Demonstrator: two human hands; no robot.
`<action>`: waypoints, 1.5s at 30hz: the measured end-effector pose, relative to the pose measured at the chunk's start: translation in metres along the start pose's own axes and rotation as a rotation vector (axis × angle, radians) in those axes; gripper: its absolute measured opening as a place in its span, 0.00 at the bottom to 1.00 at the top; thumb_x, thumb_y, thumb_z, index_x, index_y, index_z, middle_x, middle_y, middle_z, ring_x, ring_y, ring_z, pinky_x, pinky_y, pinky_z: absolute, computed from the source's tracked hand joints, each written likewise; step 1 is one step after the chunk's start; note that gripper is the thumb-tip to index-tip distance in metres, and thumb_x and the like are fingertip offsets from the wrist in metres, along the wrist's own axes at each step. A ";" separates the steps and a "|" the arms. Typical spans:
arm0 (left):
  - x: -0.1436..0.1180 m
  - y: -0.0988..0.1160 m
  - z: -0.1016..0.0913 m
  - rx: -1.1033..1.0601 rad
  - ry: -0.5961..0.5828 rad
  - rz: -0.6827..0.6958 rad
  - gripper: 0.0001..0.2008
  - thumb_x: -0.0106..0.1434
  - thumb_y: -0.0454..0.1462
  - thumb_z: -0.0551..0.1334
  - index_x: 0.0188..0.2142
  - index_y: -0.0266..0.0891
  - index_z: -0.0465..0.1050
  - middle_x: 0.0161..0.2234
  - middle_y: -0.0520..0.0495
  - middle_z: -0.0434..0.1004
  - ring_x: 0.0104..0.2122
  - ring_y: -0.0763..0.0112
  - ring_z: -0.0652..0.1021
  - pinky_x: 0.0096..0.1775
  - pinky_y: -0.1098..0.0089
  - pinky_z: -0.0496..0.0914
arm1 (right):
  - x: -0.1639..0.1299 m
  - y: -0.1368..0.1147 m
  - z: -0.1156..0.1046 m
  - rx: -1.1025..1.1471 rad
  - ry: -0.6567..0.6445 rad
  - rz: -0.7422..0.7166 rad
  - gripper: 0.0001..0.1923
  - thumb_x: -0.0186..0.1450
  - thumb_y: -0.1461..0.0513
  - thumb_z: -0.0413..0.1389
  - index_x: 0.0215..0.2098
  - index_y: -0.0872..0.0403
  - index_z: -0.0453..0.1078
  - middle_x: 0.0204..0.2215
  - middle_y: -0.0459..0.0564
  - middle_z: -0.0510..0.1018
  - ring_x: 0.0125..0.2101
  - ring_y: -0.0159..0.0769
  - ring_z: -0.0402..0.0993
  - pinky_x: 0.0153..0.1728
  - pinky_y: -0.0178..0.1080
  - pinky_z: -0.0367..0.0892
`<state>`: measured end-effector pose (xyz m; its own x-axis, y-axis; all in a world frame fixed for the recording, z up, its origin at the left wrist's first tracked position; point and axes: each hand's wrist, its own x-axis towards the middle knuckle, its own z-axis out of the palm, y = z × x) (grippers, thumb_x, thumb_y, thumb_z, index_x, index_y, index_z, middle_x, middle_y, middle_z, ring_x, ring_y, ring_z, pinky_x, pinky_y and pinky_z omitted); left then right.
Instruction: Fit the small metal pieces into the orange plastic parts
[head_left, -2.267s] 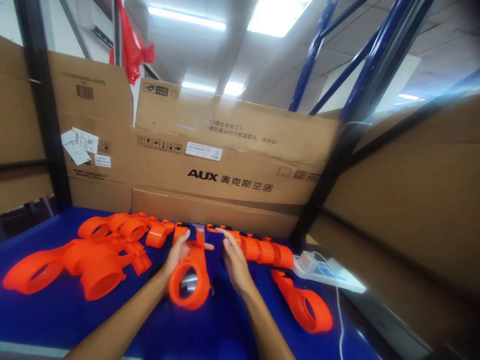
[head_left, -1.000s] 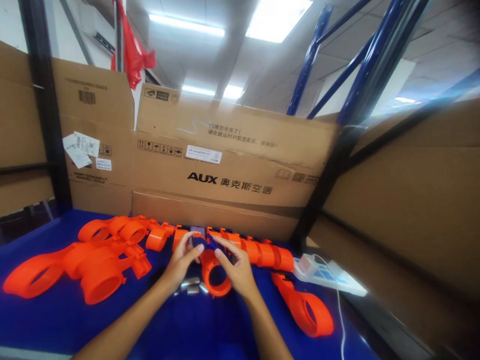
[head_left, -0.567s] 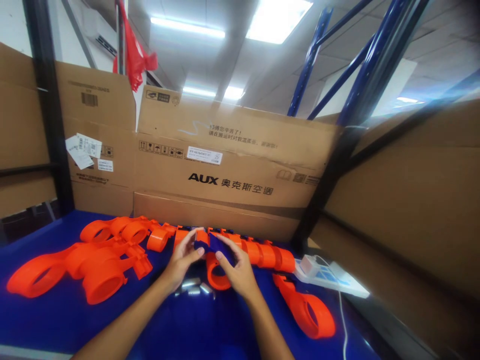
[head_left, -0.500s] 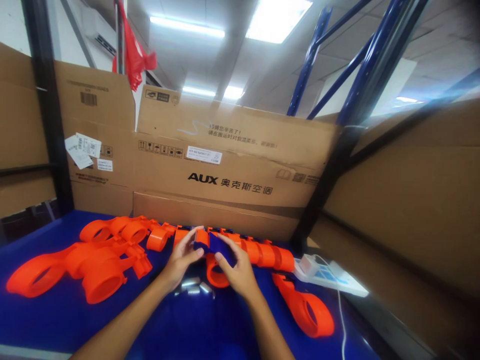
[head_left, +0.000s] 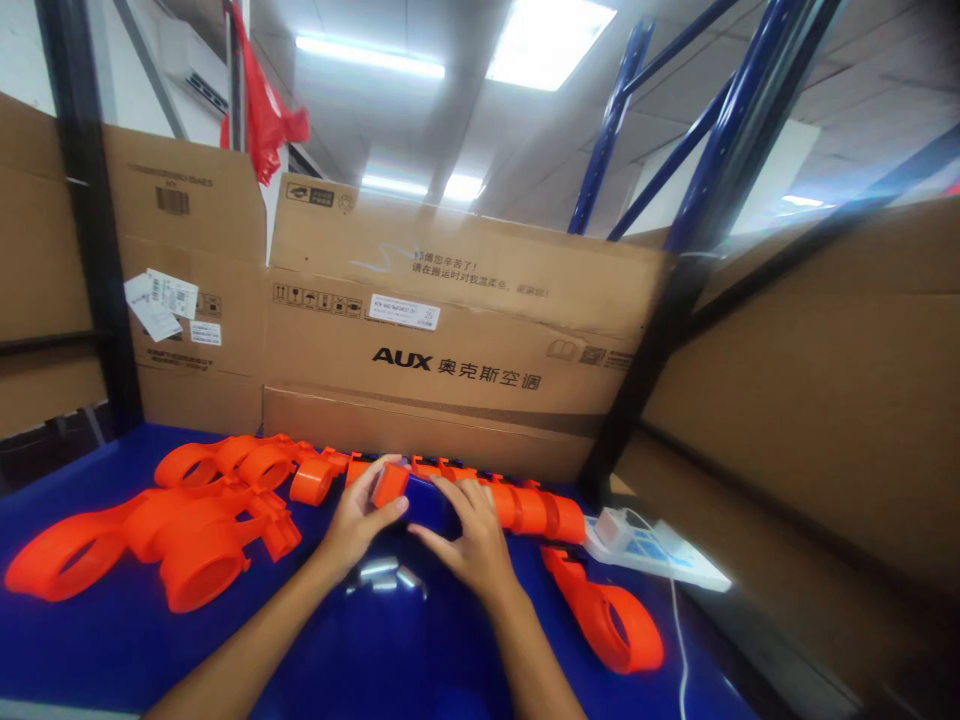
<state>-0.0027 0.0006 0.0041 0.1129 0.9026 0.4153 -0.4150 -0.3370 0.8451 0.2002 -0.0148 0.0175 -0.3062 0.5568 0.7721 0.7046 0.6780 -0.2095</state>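
Note:
My left hand [head_left: 358, 522] and my right hand [head_left: 465, 540] meet at the middle of the blue table [head_left: 112, 640], both closed on one orange plastic part [head_left: 390, 483]. Only its orange end shows between my left fingers; a dark blue piece [head_left: 427, 500] sits against it under my right fingers. The rest of the part is hidden by my hands. A few small silvery metal pieces [head_left: 382, 574] lie on the table just below my hands.
A pile of orange ring-shaped parts [head_left: 180, 520] lies at the left, a row of orange parts [head_left: 525, 505] runs along the back, and one ring part [head_left: 607, 615] lies at the right. A white power strip [head_left: 652, 548] sits at right. Cardboard boxes [head_left: 450, 340] wall the back and right.
The orange ring part lay flat under my left hand; both hands then lifted it and turned it, so its ring is now hidden and only its end shows.

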 end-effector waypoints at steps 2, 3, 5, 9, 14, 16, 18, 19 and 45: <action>0.002 -0.001 0.000 0.052 0.036 0.027 0.26 0.53 0.40 0.73 0.51 0.44 0.73 0.49 0.45 0.78 0.50 0.55 0.76 0.54 0.60 0.67 | 0.000 0.000 0.001 -0.051 -0.012 -0.034 0.34 0.61 0.48 0.64 0.62 0.47 0.66 0.43 0.57 0.77 0.43 0.51 0.74 0.47 0.54 0.68; 0.002 -0.002 -0.001 0.068 0.053 0.031 0.25 0.52 0.40 0.73 0.49 0.44 0.73 0.46 0.46 0.79 0.47 0.57 0.77 0.52 0.61 0.68 | 0.000 -0.001 0.002 -0.066 -0.018 -0.048 0.33 0.62 0.48 0.64 0.63 0.47 0.66 0.43 0.57 0.77 0.43 0.51 0.73 0.47 0.54 0.68; 0.003 -0.004 -0.002 0.085 0.082 0.025 0.23 0.51 0.40 0.74 0.47 0.44 0.73 0.40 0.48 0.79 0.42 0.60 0.78 0.48 0.62 0.69 | 0.000 0.000 0.003 -0.079 -0.023 -0.065 0.34 0.62 0.49 0.64 0.63 0.46 0.65 0.44 0.57 0.77 0.44 0.51 0.73 0.48 0.54 0.67; 0.004 -0.008 -0.005 0.109 0.101 0.017 0.23 0.50 0.40 0.74 0.45 0.44 0.73 0.35 0.51 0.77 0.36 0.62 0.77 0.44 0.64 0.69 | -0.001 0.001 0.006 -0.092 -0.026 -0.075 0.34 0.62 0.48 0.64 0.64 0.45 0.64 0.44 0.56 0.76 0.43 0.50 0.73 0.47 0.54 0.66; 0.005 -0.011 -0.010 0.154 0.145 0.067 0.22 0.49 0.40 0.75 0.43 0.43 0.72 0.36 0.51 0.77 0.37 0.62 0.76 0.43 0.64 0.69 | -0.002 0.001 0.008 -0.105 -0.033 -0.071 0.34 0.62 0.48 0.64 0.63 0.47 0.65 0.43 0.57 0.76 0.43 0.51 0.72 0.47 0.54 0.67; 0.005 -0.010 -0.009 0.155 0.148 0.070 0.22 0.50 0.41 0.74 0.43 0.43 0.73 0.35 0.50 0.77 0.37 0.62 0.76 0.44 0.64 0.69 | -0.002 0.000 0.008 -0.092 -0.026 -0.065 0.34 0.62 0.48 0.64 0.63 0.47 0.65 0.44 0.57 0.76 0.44 0.51 0.73 0.48 0.54 0.67; 0.003 -0.006 -0.006 0.141 0.134 0.056 0.22 0.52 0.41 0.74 0.46 0.43 0.73 0.37 0.49 0.78 0.39 0.60 0.77 0.46 0.63 0.69 | -0.002 -0.002 0.007 -0.063 -0.007 -0.047 0.34 0.61 0.49 0.65 0.63 0.46 0.65 0.45 0.57 0.77 0.45 0.52 0.73 0.48 0.55 0.67; 0.002 -0.004 -0.004 0.122 0.121 0.047 0.23 0.52 0.42 0.73 0.47 0.43 0.73 0.40 0.47 0.79 0.41 0.59 0.78 0.47 0.62 0.69 | -0.001 -0.002 0.008 -0.038 0.006 -0.030 0.34 0.61 0.49 0.65 0.63 0.45 0.65 0.45 0.57 0.77 0.45 0.52 0.73 0.49 0.55 0.67; -0.004 -0.002 0.004 0.115 0.002 0.047 0.37 0.59 0.45 0.69 0.65 0.47 0.58 0.63 0.41 0.66 0.61 0.50 0.68 0.62 0.55 0.61 | -0.002 -0.018 0.034 0.646 0.101 0.355 0.36 0.70 0.46 0.51 0.71 0.50 0.48 0.63 0.58 0.66 0.59 0.49 0.67 0.56 0.51 0.68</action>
<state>0.0014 -0.0035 0.0026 0.0942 0.8854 0.4551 -0.3133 -0.4075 0.8578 0.1665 -0.0124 -0.0007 -0.0476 0.7692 0.6373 0.2235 0.6300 -0.7437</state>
